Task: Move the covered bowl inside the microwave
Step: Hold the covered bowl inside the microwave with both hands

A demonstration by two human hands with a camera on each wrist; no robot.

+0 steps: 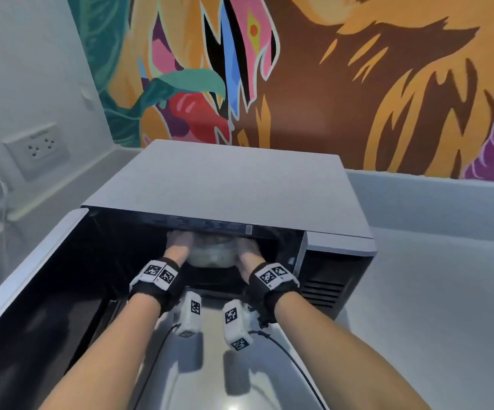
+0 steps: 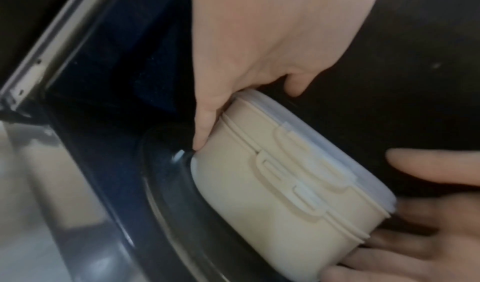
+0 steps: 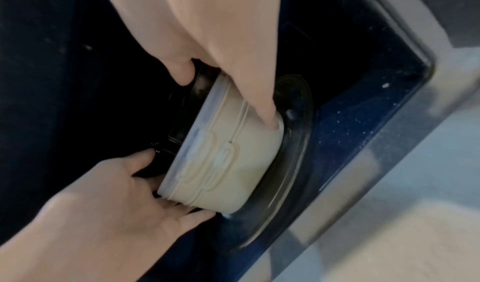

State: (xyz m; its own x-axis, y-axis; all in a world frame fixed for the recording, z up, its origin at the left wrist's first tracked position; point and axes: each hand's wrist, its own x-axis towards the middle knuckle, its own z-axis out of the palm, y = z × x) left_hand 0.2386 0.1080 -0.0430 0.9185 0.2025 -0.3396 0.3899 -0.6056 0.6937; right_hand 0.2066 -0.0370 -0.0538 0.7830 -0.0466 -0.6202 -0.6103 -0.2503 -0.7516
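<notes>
Both hands reach into the open microwave (image 1: 228, 184), its door (image 1: 33, 291) swung out to the left. The left hand (image 2: 259, 45) and right hand (image 3: 207, 29) clasp opposite sides of the cream covered bowl (image 2: 259, 194), fingers curled against its wall and thumbs up by the translucent lid (image 2: 345, 163). The bowl sits inside the cavity on the glass turntable (image 3: 291, 152).

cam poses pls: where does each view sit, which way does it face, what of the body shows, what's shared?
Head: above, looking down at the open microwave; both forearms, left hand, right hand.
Left wrist: along the left hand into the cavity, covered bowl on the glass turntable.
Right wrist: mirrored, along the right hand.
Shared: bowl, both hands.
</notes>
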